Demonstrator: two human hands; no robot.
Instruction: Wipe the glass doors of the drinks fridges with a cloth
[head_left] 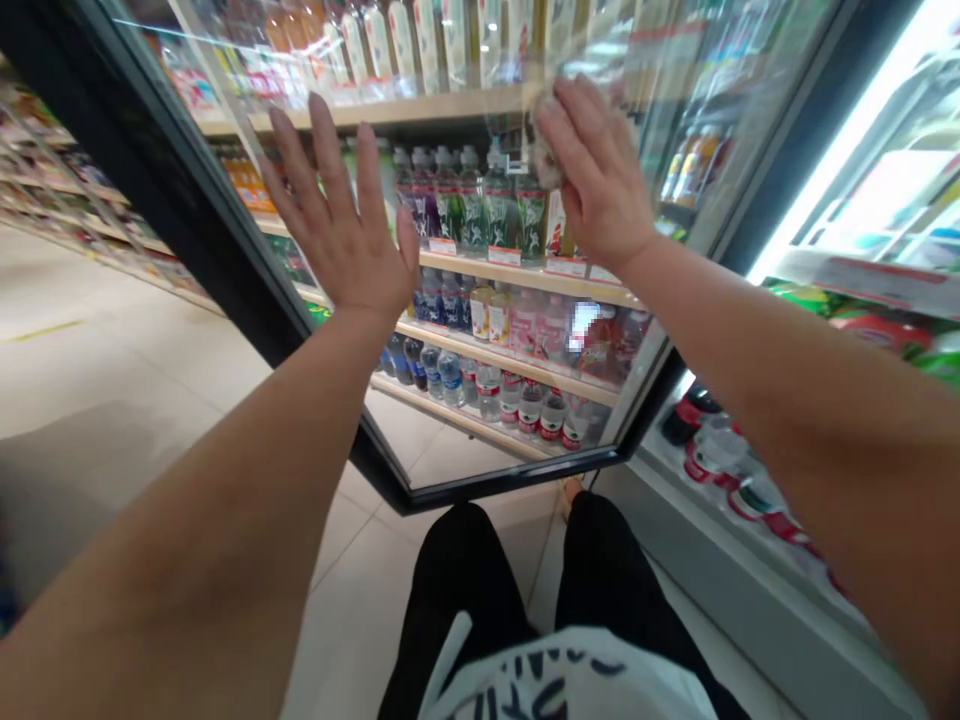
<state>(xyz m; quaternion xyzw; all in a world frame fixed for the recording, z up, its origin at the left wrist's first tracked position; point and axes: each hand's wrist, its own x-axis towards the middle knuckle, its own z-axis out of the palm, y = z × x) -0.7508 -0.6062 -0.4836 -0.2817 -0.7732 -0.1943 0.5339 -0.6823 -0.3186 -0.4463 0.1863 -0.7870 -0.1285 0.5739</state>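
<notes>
My left hand (341, 215) lies flat against the glass of an open cooler door (465, 450), fingers stretched and spread, holding nothing. My right hand (596, 170) presses a crumpled pale cloth (541, 150) against the same glass, higher and to the right. The glass shows shelves of drink bottles (480, 210). The door is swung outward toward me, its black frame running down to the lower edge.
The lit open cooler (862, 230) stands at the right with red-capped bottles (720, 460) on a low shelf. A tiled floor (112, 380) spreads to the left, with store shelving (67, 190) at the far left. My black trousers (525, 580) show below.
</notes>
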